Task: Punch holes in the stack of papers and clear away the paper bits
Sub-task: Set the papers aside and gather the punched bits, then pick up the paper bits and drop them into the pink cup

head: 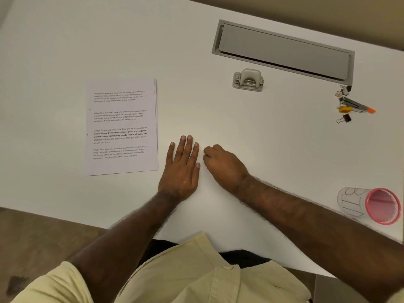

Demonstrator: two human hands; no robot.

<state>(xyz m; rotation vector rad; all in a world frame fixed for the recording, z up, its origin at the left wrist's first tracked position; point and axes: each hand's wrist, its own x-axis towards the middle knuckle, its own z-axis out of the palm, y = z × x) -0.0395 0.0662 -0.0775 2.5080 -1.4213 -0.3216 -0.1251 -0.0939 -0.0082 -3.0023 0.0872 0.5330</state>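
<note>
**Holes punched, bits being gathered**

Left grip [182,169] lies flat and open on the tabletop [218,123], palm down, holding nothing. Right grip [223,165] sits just beside it, fingers curled under; cannot tell whether it pinches anything. Stack of papers [122,127] lies to the left of both grips, near the left one; two small dark marks on its left margin look like punched holes. Hole punch [248,80] stands well beyond the right grip, untouched. Pink cup [381,205] lies tipped far right. Paper bits too small to make out. Judged: punching done, clearing under way or close to finished.
</note>
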